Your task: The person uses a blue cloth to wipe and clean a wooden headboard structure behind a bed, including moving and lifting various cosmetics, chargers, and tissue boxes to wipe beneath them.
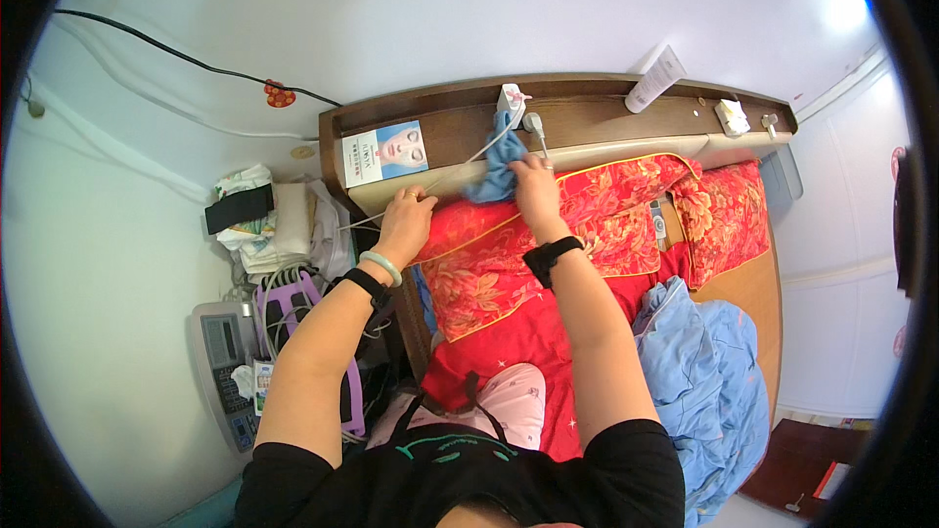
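In my right hand is a blue cloth, bunched up and partly blurred against the headboard's padded front. A thin white cable slants from a white power adapter on the shelf, over the cloth, down to my left hand, whose fingers pinch it. Close by my right fingers, a white plug trails its cord down behind the hand. The wooden headboard shelf runs along the wall. Just below both hands lies a red floral pillow with yellow piping.
On the shelf are a face-mask box, a white tube and a small tissue pack. A crumpled blue quilt covers the bed's right side. To the left stand folded cloths, a purple-framed item and a desk telephone.
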`<state>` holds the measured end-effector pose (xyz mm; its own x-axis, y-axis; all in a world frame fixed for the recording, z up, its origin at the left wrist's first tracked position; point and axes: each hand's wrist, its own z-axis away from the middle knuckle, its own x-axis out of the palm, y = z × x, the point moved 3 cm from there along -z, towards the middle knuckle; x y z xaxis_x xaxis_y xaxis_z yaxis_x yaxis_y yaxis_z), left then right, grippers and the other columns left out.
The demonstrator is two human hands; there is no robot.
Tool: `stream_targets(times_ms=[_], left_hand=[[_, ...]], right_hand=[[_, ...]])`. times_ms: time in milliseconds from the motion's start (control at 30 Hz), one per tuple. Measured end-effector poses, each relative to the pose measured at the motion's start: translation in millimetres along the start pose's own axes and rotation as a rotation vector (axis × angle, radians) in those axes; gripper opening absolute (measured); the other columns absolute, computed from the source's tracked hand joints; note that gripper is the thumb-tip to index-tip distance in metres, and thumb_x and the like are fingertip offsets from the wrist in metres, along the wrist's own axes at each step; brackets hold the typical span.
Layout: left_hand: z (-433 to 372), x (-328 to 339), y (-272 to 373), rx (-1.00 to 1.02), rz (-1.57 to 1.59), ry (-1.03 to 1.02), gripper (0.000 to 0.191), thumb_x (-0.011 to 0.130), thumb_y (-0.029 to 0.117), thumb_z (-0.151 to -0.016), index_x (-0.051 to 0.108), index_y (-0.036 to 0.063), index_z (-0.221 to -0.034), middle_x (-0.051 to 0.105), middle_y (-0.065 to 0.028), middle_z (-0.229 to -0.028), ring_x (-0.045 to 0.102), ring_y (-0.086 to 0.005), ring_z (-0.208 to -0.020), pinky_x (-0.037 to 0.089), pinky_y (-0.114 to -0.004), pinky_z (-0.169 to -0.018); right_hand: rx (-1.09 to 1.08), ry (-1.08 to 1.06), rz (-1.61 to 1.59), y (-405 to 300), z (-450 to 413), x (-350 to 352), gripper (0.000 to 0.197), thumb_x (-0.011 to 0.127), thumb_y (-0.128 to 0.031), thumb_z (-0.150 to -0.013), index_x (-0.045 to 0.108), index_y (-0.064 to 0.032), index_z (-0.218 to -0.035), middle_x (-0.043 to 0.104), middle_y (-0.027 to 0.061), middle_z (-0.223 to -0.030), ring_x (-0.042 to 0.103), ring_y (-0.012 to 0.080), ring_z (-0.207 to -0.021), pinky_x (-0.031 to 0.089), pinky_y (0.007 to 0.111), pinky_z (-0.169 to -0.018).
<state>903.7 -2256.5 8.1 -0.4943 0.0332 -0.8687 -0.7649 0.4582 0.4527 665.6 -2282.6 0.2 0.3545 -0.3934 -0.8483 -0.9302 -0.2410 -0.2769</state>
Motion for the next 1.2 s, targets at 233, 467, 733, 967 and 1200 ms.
stream_targets(times_ms=[233,467,733,967,1200], left_hand=[[3,-2,1,-0.022,-0.057,-0.018,0.026,0.055,0.005,-0.082,0.06,0.0011,-0.108,0.053,-0.0142,-0.102,0.05,-0.0326,-0.099,0.044,-0.041,-0.086],[0,2,9,-0.002,-0.039,0.04,0.021,0.052,0.005,-0.083,0.06,0.0004,-0.101,0.054,-0.0149,-0.097,0.051,-0.0334,-0.094,0.045,-0.041,-0.081],[7,5,5,-0.062,-0.066,0.019,0.025,0.054,0.005,-0.082,0.06,-0.0009,-0.106,0.053,-0.0152,-0.104,0.05,-0.0326,-0.101,0.043,-0.04,-0.088],[3,11,12,-0.081,-0.102,0.0,0.025,0.054,0.005,-0.082,0.06,0.0002,-0.106,0.053,-0.0143,-0.106,0.05,-0.0321,-0.101,0.044,-0.04,-0.087],[11,11,4,-0.075,-0.193,-0.013,0.025,0.049,0.006,-0.085,0.061,0.0015,-0.107,0.053,-0.0141,-0.106,0.05,-0.0321,-0.101,0.045,-0.04,-0.086]], right_hand=[[0.418,0.211,-0.034,50,0,-45,0.028,0.052,0.0,-0.074,0.059,-0.0085,-0.1,0.055,0.014,-0.106,0.05,0.0359,-0.1,0.046,0.042,-0.082],[0.122,-0.068,-0.053,98,-10,-4,0.039,0.045,0.003,-0.077,0.059,-0.0071,-0.112,0.057,0.0176,-0.109,0.053,0.0374,-0.1,0.044,0.044,-0.088],[0.237,-0.097,0.313,153,0,-37,0.031,0.046,-0.009,-0.082,0.063,-0.0143,-0.108,0.058,0.009,-0.109,0.055,0.0313,-0.098,0.05,0.04,-0.079],[0.545,0.01,0.626,261,8,-58,0.025,0.046,-0.012,-0.086,0.059,-0.0062,-0.106,0.06,0.0153,-0.1,0.059,0.0306,-0.09,0.051,0.04,-0.072],[0.377,-0.076,0.418,144,-3,-15,0.016,0.05,-0.011,-0.083,0.062,-0.0053,-0.093,0.057,0.0161,-0.098,0.057,0.029,-0.092,0.05,0.038,-0.075]])
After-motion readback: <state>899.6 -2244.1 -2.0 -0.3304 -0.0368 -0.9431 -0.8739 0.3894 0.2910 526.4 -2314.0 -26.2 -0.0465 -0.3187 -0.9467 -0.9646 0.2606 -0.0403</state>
